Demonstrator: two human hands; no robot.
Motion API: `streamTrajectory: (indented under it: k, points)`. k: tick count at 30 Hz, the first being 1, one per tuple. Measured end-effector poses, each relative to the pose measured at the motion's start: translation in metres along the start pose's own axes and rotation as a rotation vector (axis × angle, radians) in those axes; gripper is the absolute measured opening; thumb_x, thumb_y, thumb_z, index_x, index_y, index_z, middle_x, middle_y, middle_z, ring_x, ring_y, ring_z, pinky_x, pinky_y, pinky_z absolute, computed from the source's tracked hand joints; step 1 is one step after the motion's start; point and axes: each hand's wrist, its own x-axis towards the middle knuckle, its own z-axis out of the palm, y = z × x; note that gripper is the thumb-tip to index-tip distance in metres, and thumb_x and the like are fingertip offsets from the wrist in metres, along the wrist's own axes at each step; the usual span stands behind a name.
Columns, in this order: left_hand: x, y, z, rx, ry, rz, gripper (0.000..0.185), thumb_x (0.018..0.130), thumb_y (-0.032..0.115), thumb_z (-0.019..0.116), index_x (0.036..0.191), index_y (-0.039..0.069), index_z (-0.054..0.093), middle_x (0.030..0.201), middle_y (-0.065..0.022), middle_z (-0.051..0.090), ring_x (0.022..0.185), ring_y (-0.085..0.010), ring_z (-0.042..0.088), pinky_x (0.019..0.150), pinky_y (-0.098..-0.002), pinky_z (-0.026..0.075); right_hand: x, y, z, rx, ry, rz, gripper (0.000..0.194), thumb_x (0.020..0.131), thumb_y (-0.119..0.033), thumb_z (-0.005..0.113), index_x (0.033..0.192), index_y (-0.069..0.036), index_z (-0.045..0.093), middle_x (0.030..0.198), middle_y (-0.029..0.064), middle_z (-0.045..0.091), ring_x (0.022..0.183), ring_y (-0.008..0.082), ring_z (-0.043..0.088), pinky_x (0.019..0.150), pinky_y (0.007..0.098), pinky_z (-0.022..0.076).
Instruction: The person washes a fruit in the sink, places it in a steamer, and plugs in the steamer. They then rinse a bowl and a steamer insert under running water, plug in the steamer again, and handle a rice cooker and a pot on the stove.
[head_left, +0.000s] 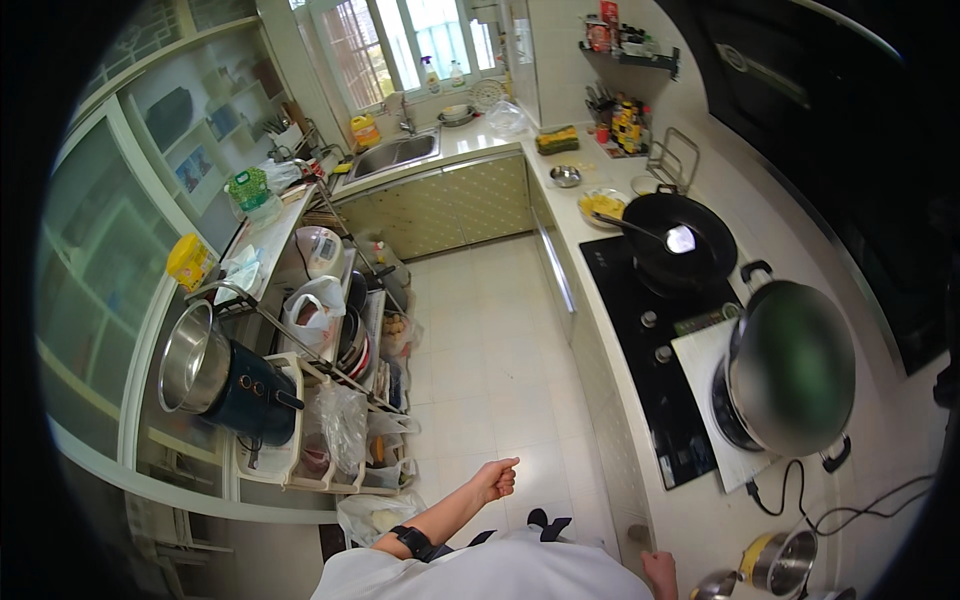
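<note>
My left hand is loosely curled over the floor, with nothing seen in it, and a black band circles the forearm. At the bottom edge my right hand is partly in view beside the counter front; its fingers cannot be made out clearly. To the right, a black wok sits on the cooktop with a ladle or spatula resting in it. Nearer me, a large two-handled pan stands on a white hot plate; its middle is blurred. A plate of yellow food lies beyond the wok.
A metal bowl and a pumpkin piece lie farther along the counter. Cords and steel pots occupy its near end. On the left, a loaded rack holds an air fryer under a steel bowl. A sink sits under the window.
</note>
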Motion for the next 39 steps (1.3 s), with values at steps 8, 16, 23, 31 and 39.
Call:
streamTrajectory:
  k: [8,16,23,31,39]
  points:
    - [0.010,0.115,-0.049,-0.170,0.020,0.158,0.044,0.081,0.002,0.064,0.057,0.016,0.029,0.048,0.0049,0.025,0.039,-0.0080,0.021,0.039,-0.0250,0.021,0.106,-0.210,0.026,-0.085,-0.210,-0.198,0.039,0.076,-0.035,0.062,0.085,0.004,0.065,0.080,0.0204,0.065,0.075,0.0306,0.065,0.069,0.0371,0.0493]
    - [0.060,0.293,-0.087,-0.267,0.150,0.313,0.045,0.073,-0.011,0.062,0.056,0.015,0.030,0.049,0.0040,0.028,0.039,-0.0079,0.023,0.039,-0.0238,0.021,0.258,-0.449,0.061,0.313,-0.464,-0.306,0.026,0.083,-0.022,0.058,0.085,0.003,0.065,0.074,0.0061,0.064,0.067,0.0120,0.060,0.060,0.0270,0.0476]
    - [0.087,0.467,-0.082,-0.077,0.249,0.443,0.031,0.064,-0.020,0.054,0.070,0.009,0.048,0.060,0.0000,0.045,0.041,-0.0131,0.041,0.043,-0.0239,0.041,0.347,-0.657,0.074,0.498,-0.525,-0.467,0.019,0.086,-0.013,0.058,0.093,0.004,0.062,0.080,0.0083,0.065,0.070,0.0133,0.062,0.063,0.0259,0.0512]
    - [0.231,0.685,0.019,0.871,-0.055,0.592,0.041,0.072,-0.009,0.047,0.110,0.001,0.060,0.102,-0.0055,0.062,0.088,-0.0142,0.058,0.077,-0.0291,0.046,0.395,-0.730,0.103,0.652,-0.244,-0.280,0.016,0.086,-0.011,0.057,0.093,0.003,0.061,0.078,0.0088,0.065,0.068,0.0135,0.062,0.061,0.0254,0.0514]
    - [0.434,0.834,0.172,1.781,-0.315,1.207,0.035,0.069,-0.007,0.054,0.103,0.002,0.060,0.117,-0.0167,0.056,0.094,-0.0360,0.058,0.081,-0.0415,0.048,0.348,-0.710,0.152,1.068,0.154,0.127,0.016,0.087,-0.012,0.058,0.092,0.003,0.060,0.077,0.0098,0.064,0.063,0.0124,0.059,0.058,0.0243,0.0497]
